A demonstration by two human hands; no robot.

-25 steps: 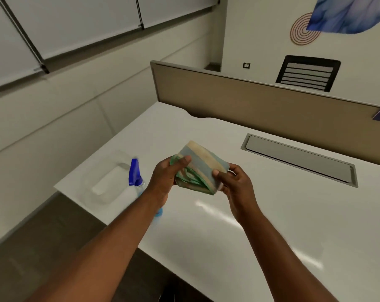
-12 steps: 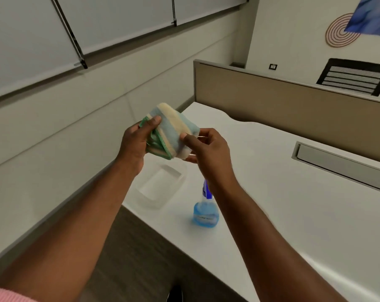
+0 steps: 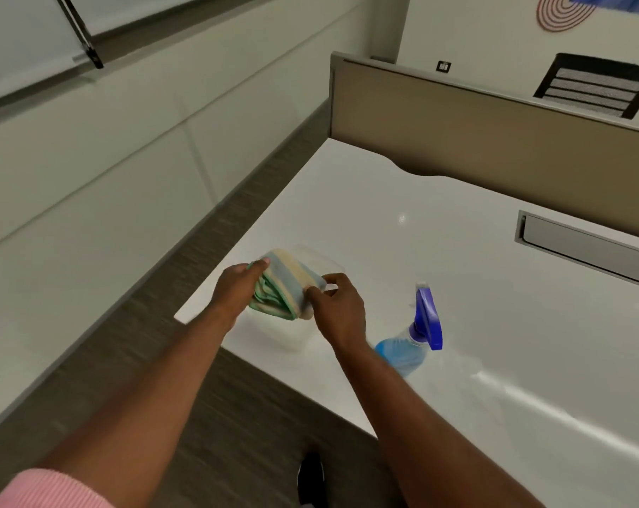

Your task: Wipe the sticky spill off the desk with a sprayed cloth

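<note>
A folded cloth (image 3: 286,284), striped green, blue and cream, is held between both hands over the clear plastic tray (image 3: 330,264) at the desk's left corner. My left hand (image 3: 237,287) grips its left end. My right hand (image 3: 338,309) pinches its right end with thumb and fingers. A spray bottle (image 3: 415,337) with blue liquid and a blue trigger head stands on the white desk (image 3: 439,251) just right of my right wrist. No spill is discernible on the glossy surface.
A tan partition (image 3: 494,141) runs along the desk's far edge, with a grey cable-slot cover (image 3: 585,243) in front of it. The desk's left edge drops to dark floor (image 3: 127,361) beside a pale wall. A dark shoe (image 3: 310,478) shows below.
Both hands carried the cloth from mid-air over the desk leftward and down to just above the clear tray. The view swung left and down, so the spray bottle now lies right of my hands.
</note>
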